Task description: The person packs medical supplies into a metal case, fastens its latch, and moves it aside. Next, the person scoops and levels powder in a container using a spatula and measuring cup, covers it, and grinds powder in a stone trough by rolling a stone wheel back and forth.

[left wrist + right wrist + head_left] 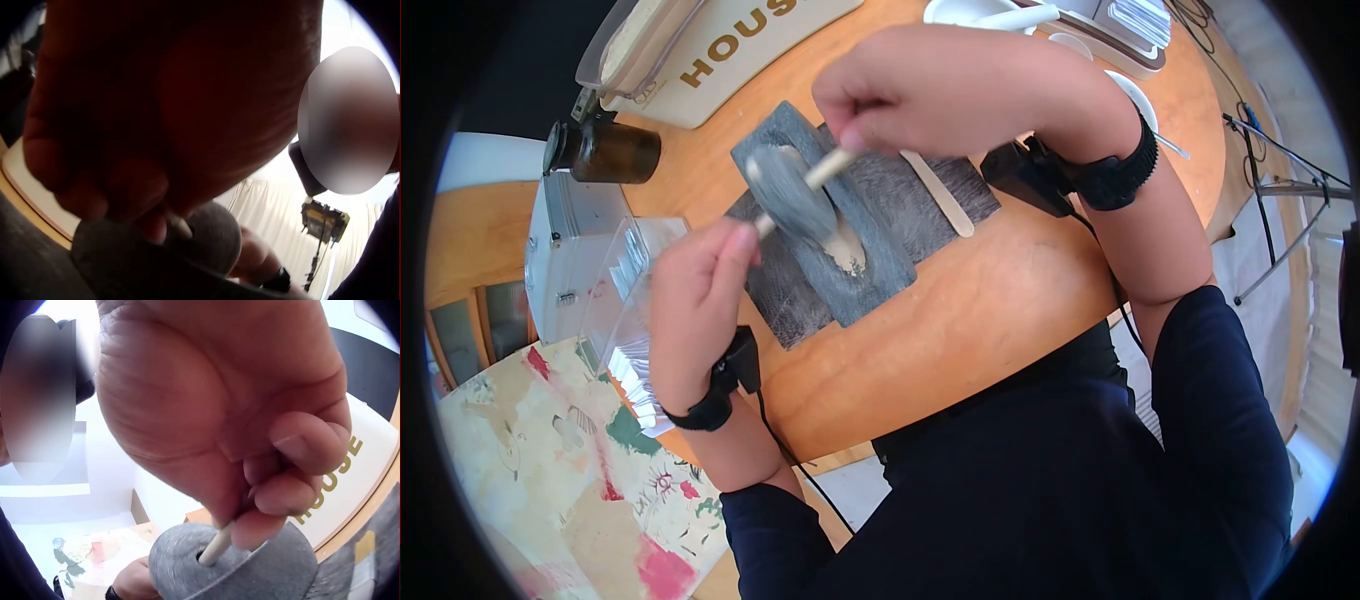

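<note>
A round grey stone grinding wheel point(788, 195), blurred in the head view, stands on edge in a long stone trough point(880, 285). Pale powder point(840, 250) lies along the trough's hollow. Through the wheel's centre runs a wooden axle point(215, 547). My left hand point(700, 285) grips its near left end, thumb along the top. On the far side my right hand point(920, 95) pinches the other end, fingers curled in. In the left wrist view the wheel point(215, 234) shows just below dark fingers point(134, 187).
Under the trough lies a dark grey mat point(785, 315), with a flat wooden stick point(940, 195) on its right. A brown glass jar point(615, 152), a cream bin lettered HOUSE point(740, 75) and a white mortar point(970, 12) stand farther back. An aluminium case point(565, 235) is at left.
</note>
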Available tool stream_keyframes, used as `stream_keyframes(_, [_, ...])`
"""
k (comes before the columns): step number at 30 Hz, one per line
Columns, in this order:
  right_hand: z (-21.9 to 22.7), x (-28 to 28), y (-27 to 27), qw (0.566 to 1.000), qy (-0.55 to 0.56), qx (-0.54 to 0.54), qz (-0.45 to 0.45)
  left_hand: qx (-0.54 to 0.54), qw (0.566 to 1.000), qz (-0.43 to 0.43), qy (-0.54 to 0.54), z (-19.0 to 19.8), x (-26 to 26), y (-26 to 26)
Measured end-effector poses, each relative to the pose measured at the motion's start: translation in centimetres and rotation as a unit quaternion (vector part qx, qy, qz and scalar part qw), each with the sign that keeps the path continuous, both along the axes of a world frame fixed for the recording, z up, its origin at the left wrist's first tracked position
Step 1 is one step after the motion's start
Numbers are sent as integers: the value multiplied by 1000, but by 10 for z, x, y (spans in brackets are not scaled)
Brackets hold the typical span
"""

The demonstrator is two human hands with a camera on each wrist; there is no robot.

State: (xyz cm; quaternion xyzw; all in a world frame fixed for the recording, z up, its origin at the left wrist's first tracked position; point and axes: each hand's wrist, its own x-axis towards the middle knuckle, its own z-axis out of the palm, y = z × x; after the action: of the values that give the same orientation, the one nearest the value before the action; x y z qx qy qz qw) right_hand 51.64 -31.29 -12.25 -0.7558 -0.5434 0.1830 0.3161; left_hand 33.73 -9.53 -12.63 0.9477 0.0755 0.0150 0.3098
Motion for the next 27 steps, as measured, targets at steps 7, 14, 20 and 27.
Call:
stream_keyframes(7, [-3,-5,-5,996,81,-13,25,12,998,-64,-1,2,-5,-1])
stream_keyframes(14, [-7,-5,4,998,-10,55,-35,6,1000,14,13,-1,0,-2])
stream_keyframes(20, [0,-11,6,997,-10,52,-49,25,999,17,-16,-8,2,0])
stream_keyframes(27, [5,-9,1,1000,4,8,-4,35,996,-81,-10,0,-4,-1])
